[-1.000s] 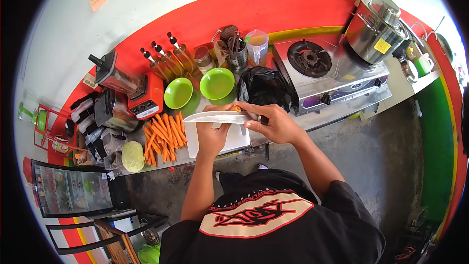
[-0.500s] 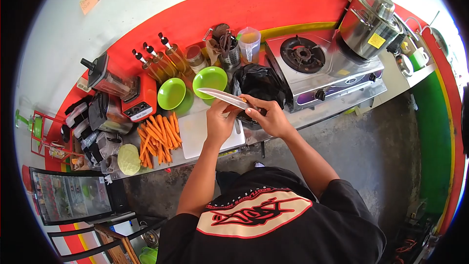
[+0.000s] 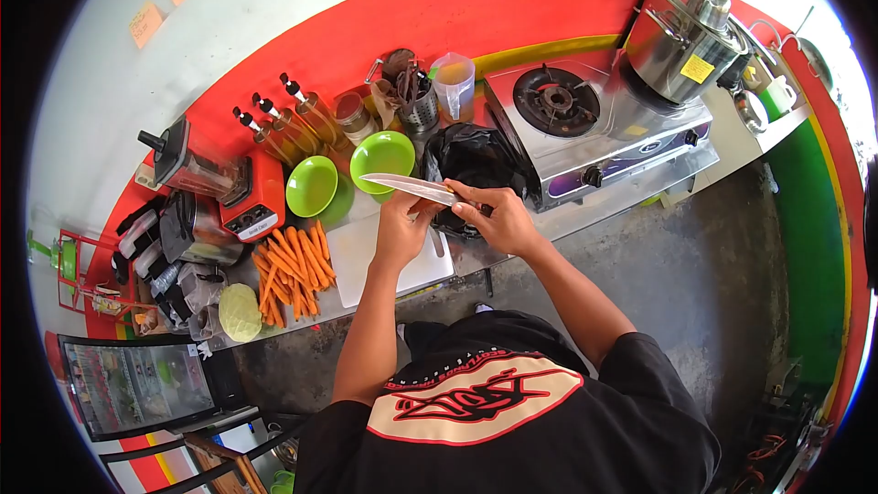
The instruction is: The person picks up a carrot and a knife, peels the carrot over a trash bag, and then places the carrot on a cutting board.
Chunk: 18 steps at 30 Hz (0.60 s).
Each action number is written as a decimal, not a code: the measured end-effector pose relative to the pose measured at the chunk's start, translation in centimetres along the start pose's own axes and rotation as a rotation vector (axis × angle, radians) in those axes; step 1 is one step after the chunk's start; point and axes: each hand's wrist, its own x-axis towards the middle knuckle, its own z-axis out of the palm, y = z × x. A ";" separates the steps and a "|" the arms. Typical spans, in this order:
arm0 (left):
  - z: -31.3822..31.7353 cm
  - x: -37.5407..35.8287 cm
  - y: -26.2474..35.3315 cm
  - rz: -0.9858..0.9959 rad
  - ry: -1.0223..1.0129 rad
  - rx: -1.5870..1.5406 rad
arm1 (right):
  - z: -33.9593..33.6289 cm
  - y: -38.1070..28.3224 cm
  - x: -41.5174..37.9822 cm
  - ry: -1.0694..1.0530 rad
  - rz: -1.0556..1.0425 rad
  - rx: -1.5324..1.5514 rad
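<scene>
A knife (image 3: 412,187) with a long pale blade is up over the black plastic bag and cutting board, its tip pointing left. My right hand (image 3: 501,220) is closed at the blade's handle end, thumb and fingers pinched there. Just under the blade, my left hand (image 3: 401,233) has its fingers curled inward near the right fingertips. A speck of orange shows between the hands; what the left fingers hold is hidden. Below the hands lies a white cutting board (image 3: 358,261). A pile of carrots (image 3: 294,270) rests to its left.
Two green bowls (image 3: 312,187) stand behind the board, near oil bottles (image 3: 291,134) and a red blender (image 3: 252,197). Half a cabbage (image 3: 240,313) sits by the counter edge. To the right are a black plastic bag (image 3: 465,157), a gas stove (image 3: 585,133) and a steel pot (image 3: 677,55).
The view has shifted slightly, so the counter items appear a little further left. Both hands stay together at the knife, whose blade lies a bit flatter.
</scene>
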 end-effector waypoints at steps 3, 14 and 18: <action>0.1 0.6 0.2 0.084 -0.027 0.169 | 0.6 -0.3 0.3 0.096 0.002 -0.101; 0.4 0.5 -2.2 -0.007 0.089 0.146 | 2.0 4.8 2.5 0.129 0.334 0.592; 0.5 0.5 -2.6 -0.040 0.087 0.054 | 1.5 4.2 2.5 0.106 0.524 0.619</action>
